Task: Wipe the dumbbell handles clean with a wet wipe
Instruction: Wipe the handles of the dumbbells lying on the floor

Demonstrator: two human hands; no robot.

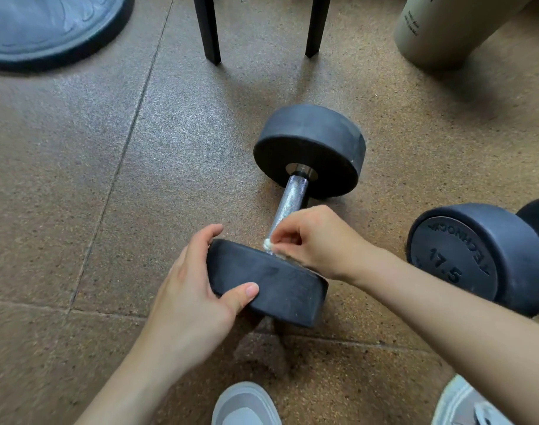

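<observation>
A black dumbbell lies on the brown speckled floor, its knurled metal handle [289,200] running from the far head [311,142] to the near head [271,283]. My left hand [194,289] grips the near head from the left, thumb on its rim. My right hand [314,240] pinches a bunched white wet wipe [268,245] against the handle's near end, right where it meets the near head. A second dumbbell [476,259], marked 17.5, lies at the right with its handle mostly hidden.
Two black chair legs [208,29] stand at the back. A grey balance dome [47,26] sits at the far left, a beige bag [446,29] at the far right. My grey shoes [246,406] show at the bottom edge.
</observation>
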